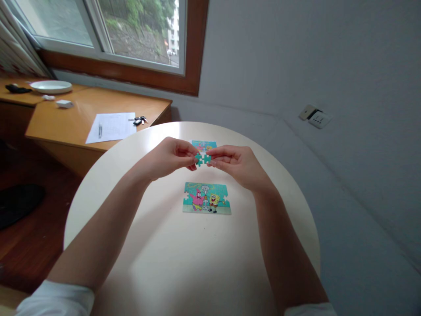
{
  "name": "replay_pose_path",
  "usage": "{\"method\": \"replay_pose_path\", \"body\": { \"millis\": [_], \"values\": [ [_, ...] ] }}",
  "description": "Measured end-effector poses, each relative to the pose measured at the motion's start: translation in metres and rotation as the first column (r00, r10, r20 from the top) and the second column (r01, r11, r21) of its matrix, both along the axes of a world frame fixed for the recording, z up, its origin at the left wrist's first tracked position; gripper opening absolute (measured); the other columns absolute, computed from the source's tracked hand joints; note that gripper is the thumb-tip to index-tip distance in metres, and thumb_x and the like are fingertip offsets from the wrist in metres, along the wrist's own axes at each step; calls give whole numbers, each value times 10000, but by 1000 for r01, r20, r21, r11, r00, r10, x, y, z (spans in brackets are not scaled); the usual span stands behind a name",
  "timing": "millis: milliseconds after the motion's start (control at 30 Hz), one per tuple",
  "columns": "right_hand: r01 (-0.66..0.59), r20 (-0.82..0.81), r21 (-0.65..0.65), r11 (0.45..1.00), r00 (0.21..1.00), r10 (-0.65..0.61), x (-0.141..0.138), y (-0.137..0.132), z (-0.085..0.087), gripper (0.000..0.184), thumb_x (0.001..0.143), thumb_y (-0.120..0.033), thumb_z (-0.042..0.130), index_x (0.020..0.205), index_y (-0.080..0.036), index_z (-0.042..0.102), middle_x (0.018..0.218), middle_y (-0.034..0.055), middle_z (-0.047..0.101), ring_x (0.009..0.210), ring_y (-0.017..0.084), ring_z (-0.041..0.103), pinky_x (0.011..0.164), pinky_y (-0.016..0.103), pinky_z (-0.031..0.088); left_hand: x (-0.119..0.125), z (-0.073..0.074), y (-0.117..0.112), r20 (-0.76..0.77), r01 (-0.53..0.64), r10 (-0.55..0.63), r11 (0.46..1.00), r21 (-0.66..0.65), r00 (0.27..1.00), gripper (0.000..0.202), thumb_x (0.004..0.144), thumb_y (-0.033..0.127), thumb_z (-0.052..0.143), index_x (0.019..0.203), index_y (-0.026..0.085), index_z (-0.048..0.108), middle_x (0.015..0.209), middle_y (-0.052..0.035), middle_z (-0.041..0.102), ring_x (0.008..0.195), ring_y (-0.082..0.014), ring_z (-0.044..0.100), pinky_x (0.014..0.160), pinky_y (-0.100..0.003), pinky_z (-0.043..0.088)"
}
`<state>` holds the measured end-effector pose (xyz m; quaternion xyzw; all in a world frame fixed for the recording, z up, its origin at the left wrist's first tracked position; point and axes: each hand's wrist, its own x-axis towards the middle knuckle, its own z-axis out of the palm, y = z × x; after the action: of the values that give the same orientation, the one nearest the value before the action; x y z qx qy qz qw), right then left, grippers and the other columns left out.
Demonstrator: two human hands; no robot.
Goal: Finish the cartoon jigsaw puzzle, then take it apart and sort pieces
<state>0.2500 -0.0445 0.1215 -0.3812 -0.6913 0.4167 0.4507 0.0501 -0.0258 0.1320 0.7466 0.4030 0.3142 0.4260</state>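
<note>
Above the table, my left hand (174,156) pinches a small teal puzzle piece (198,159) between thumb and fingers. My right hand (237,163) pinches another teal puzzle piece (207,159). The two pieces are side by side and very close; whether they touch I cannot tell. Below them on the table lies a cartoon jigsaw puzzle (205,198) with figures in pink, pale blue and yellow. Notched gaps show at its left and right edges. Behind my hands is a matching picture card (204,145), partly covered by my fingers.
The round white table (164,259) stands against the wall. Beyond it to the left, a wooden desk (112,103) holds a paper sheet (113,125) with a pen (100,129), keys (140,120), a small white box (64,104) and a white dish (52,87).
</note>
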Motion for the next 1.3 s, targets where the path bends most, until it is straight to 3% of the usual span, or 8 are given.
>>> {"method": "replay_pose_path", "body": {
  "millis": [467, 1033, 1300],
  "values": [
    [82, -10, 105, 991, 997, -82, -1, 2, -2, 279, 679, -395, 720, 822, -158, 691, 814, 49, 669, 805, 159, 633, 783, 342, 531, 2, 4, -3, 5, 0, 0, 1000, -6, 1000, 199, 714, 282, 593, 807, 124, 670, 673, -45, 674, 671, -149, 648, 638, -273, 524],
    [17, 43, 49, 999, 999, -19, -1, -1, 0, 313, 669, -415, 717, 849, -161, 685, 838, 54, 668, 807, 161, 631, 785, 345, 530, 2, 6, -4, -19, 40, -41, 999, -13, 999, 210, 713, 260, 612, 880, 139, 647, 617, -18, 642, 582, -117, 614, 552, -234, 486],
    [-18, 135, -24, 1000, 991, 21, 6, 1, -3, 220, 680, -320, 692, 832, -161, 685, 842, 52, 673, 781, 147, 627, 769, 321, 524, -4, -5, 8, -178, 102, -102, 995, -12, 979, 148, 691, 272, 600, 792, 167, 626, 726, -34, 662, 667, -131, 609, 597, -251, 483]
  ]
}}
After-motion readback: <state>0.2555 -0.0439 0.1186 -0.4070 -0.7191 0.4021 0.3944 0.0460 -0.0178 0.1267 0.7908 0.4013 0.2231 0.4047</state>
